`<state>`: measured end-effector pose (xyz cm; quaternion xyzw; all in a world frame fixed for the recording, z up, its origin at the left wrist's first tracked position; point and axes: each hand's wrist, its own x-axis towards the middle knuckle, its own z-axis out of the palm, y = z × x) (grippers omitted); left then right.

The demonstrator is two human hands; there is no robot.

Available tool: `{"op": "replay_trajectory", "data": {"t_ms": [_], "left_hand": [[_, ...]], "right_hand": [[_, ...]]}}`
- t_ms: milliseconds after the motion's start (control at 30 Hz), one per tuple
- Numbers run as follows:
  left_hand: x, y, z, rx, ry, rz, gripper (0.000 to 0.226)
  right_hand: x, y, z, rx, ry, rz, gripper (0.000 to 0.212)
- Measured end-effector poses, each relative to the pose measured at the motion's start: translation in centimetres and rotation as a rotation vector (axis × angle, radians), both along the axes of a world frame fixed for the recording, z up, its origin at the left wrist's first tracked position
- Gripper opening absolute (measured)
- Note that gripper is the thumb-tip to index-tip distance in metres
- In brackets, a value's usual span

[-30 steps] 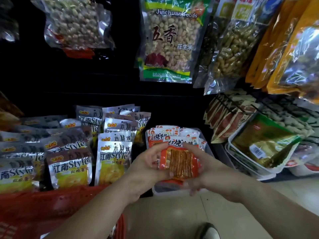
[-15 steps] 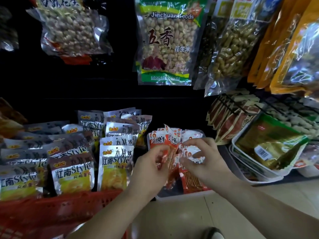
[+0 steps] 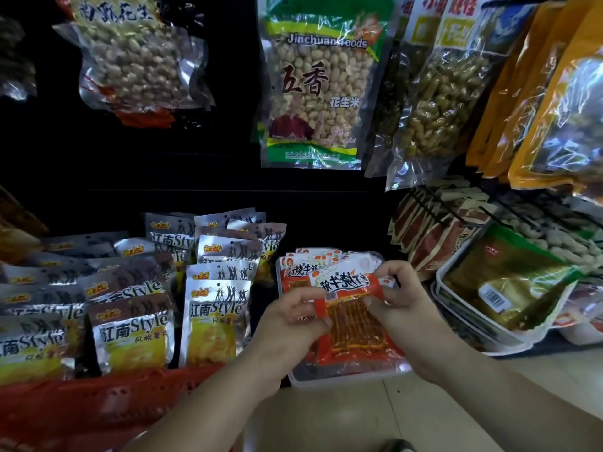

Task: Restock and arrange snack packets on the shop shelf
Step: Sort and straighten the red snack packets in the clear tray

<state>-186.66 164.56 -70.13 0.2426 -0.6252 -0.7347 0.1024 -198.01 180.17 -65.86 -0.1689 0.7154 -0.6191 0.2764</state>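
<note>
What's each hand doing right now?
Left hand: gripping the red snack packet, top left.
Right hand: gripping the same packet, top right.

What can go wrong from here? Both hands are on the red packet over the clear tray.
1. Slip: the left hand and right hand pinch the glossy red-and-white snack packet only near its top edge, so it might drop crooked into the clear plastic tray.
2. Orientation: its label looks upside down compared with the upright row of matching packets behind, so it may get shelved the wrong way round.
3. Pushing it in could topple that row.
</note>
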Motion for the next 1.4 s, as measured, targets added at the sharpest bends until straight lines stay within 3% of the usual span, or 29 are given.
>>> {"op": "replay_trajectory", "data": {"t_ms": [67, 200, 367, 500, 533, 633, 767, 833, 900, 967, 1000, 1067, 1100, 1267, 1400], "left_hand": [[0.1, 0.0, 0.4, -0.011, 0.026, -0.025, 0.052], [-0.1, 0.0, 0.3, -0.15, 0.017, -0.02, 0.062], [0.3, 1.3, 0.1, -0.183, -0.056, -0.242, 0.067], [0.2, 1.8, -0.2, -0.753, -0.136, -0.161, 0.057], [0.1, 2.0, -0.1, -0.761, -0.082, -0.136, 0.056], [-0.4, 2.7, 0.7, -0.422, 0.023, -0.133, 0.053], [-1.3, 1.8, -0.1, -0.458, -0.027, -0.067, 0.035], [-1.4, 0.7, -0.2, -0.397, -0.087, -0.086, 0.033], [-1.3, -0.2, -0.3, -0.342, -0.135, -0.123, 0.028], [-1.0, -0.6, -1.0, -0.314, -0.145, -0.156, 0.023], [-0.9, -0.7, -1.4, -0.278, -0.143, -0.163, 0.024], [-0.7, -0.9, -2.6, -0.228, -0.142, -0.153, 0.025], [-0.6, -1.0, -3.2, -0.231, -0.149, -0.143, 0.025], [-0.6, -2.3, -5.7, -0.349, -0.253, -0.075, 0.023], [-0.5, -3.5, -7.4, -0.297, -0.322, -0.017, 0.026]], "right_hand": [[-0.3, 0.2, -0.3, 0.034, -0.013, 0.041, 0.027], [-0.4, 0.5, -0.9, 0.09, 0.028, 0.021, 0.051], [-0.6, 0.6, -0.9, 0.048, 0.026, -0.101, 0.052], [-0.1, 0.2, -0.8, 0.046, 0.006, -0.086, 0.052], [0.0, 0.1, -0.7, 0.045, 0.003, -0.07, 0.053], [0.6, -0.3, -0.1, -0.016, -0.096, 0.041, 0.052], [1.3, -0.5, 0.7, -0.006, -0.152, 0.196, 0.042], [0.6, -0.2, 0.1, 0.1, 0.045, 0.113, 0.047], [-0.2, 0.1, -0.5, 0.282, 0.319, 0.095, 0.072], [-1.2, 0.2, -1.6, 0.351, 0.373, 0.134, 0.087], [-1.7, 0.0, -2.2, 0.324, 0.327, 0.144, 0.075], [-2.0, -0.6, -2.7, 0.344, 0.317, 0.191, 0.021], [-2.1, -1.0, -2.8, 0.397, 0.396, 0.233, 0.013], [-2.1, -3.2, -4.3, 0.648, 0.533, 0.305, 0.002], [-1.8, -4.0, -6.9, 0.761, 0.409, 0.416, 0.008]]}}
